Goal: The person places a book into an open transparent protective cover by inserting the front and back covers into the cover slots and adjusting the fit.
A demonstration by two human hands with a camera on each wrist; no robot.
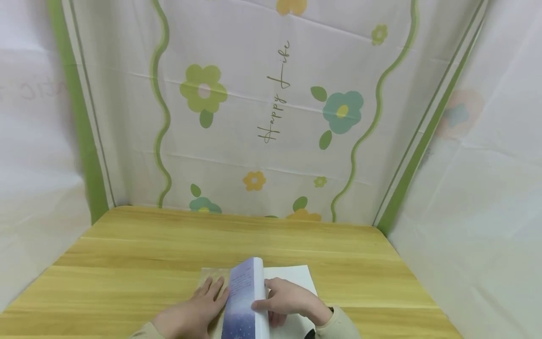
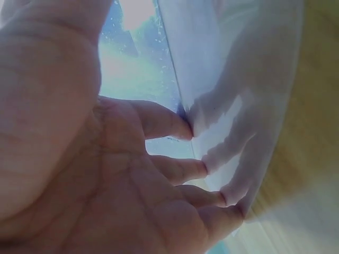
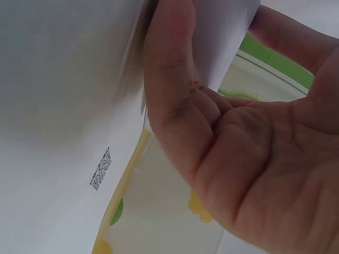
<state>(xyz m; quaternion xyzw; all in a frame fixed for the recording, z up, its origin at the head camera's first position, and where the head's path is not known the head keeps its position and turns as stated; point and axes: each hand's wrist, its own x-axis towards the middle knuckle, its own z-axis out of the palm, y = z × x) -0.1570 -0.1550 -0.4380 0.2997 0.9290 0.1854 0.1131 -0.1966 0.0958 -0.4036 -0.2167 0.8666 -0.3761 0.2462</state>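
Observation:
A book with a purple-blue cover, small printed lines and white specks stands raised near the table's front edge. My right hand grips its white edge, thumb on the near side and fingers behind. To the left, my left hand lies with its fingers spread on a clear, glossy sheet, fingertips beside the book. In the left wrist view, that sheet mirrors the fingers. A white page lies flat to the right, under the right hand. The right wrist view shows a small printed code on a white surface.
The wooden table stretches behind and to both sides of the book. A white curtain with flowers and green wavy lines hangs at its back edge. White sheets with green borders hang at the left and right.

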